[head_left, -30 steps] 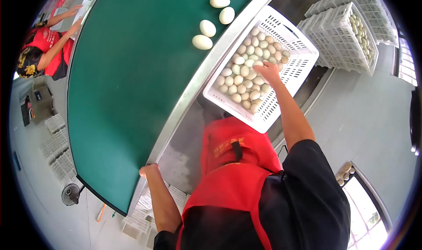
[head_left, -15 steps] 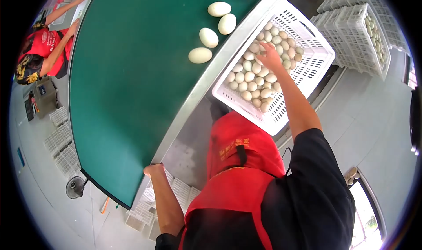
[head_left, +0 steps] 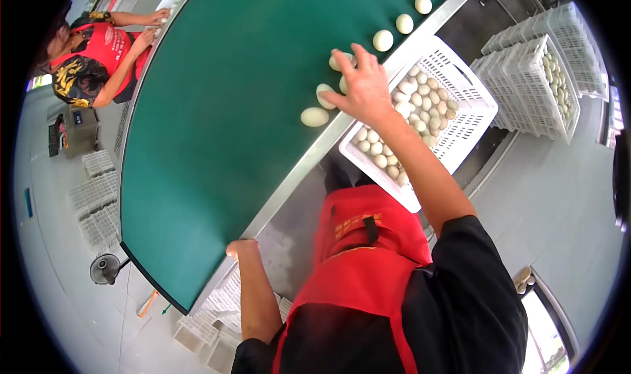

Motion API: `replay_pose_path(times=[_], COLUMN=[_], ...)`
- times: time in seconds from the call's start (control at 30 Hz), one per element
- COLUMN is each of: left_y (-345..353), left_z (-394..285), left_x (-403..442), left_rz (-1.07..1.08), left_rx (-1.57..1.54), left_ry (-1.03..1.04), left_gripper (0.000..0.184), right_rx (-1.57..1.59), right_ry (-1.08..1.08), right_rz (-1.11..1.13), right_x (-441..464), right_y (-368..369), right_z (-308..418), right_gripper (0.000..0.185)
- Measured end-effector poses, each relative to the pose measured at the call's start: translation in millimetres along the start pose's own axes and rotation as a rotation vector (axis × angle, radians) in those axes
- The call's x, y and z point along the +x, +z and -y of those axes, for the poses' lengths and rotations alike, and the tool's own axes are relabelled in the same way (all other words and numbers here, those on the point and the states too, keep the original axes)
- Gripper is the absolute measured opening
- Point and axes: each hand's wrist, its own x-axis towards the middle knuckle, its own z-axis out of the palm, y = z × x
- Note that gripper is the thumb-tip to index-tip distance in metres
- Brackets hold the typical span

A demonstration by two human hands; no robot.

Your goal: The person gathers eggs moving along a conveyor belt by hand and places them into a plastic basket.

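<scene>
Several pale eggs (head_left: 314, 116) lie in a line along the near edge of a green conveyor belt (head_left: 217, 104). Above them reaches my right hand (head_left: 365, 88), its fingers spread over the eggs and partly hiding a few; I see nothing held in it. Beneath that forearm, a white slotted plastic basket (head_left: 463, 101) holds many pale and brownish eggs (head_left: 430, 104), tilted in my view. Farther down the belt, my left hand (head_left: 242, 248) is closed on the metal rail (head_left: 279, 200) at its side; its fingertips are hidden.
White crates (head_left: 522, 85) stand stacked at the right, some with eggs showing. Across the belt, a person in a red apron (head_left: 108, 48) handles eggs at the far edge. More crates (head_left: 98, 203) and a fan (head_left: 105, 269) are at the left.
My right hand has moved out of the basket, up and left, to above the eggs on the belt. My left hand stays on the rail. The view has shifted slightly.
</scene>
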Motion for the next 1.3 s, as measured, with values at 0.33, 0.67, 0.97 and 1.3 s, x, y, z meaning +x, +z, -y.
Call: replay_pose_path(times=[0.33,0.67,0.97,1.3], left_y=[-12,3,-2,-2], left_z=[1,6,-5,-3], left_x=[-22,22,-4,-17], left_rz=[-0.128,-0.202,-0.143,-0.164], left_rx=[-0.150,-0.115,-0.053,-0.071], left_ry=[-0.070,-0.102,-0.114,-0.025], left_gripper=[0.065,0.066,0.056,0.065], right_rx=[0.061,0.203,0.196,1.088], right_ry=[-0.260,-0.570,-0.523,0.018], right_rz=[-0.008,0.217,0.240,0.634], right_x=[-15,-18,-41,-52], right_y=[38,50,57,-69], right_z=[27,46,72,10], right_gripper=[0.065,0.045,0.044,0.039])
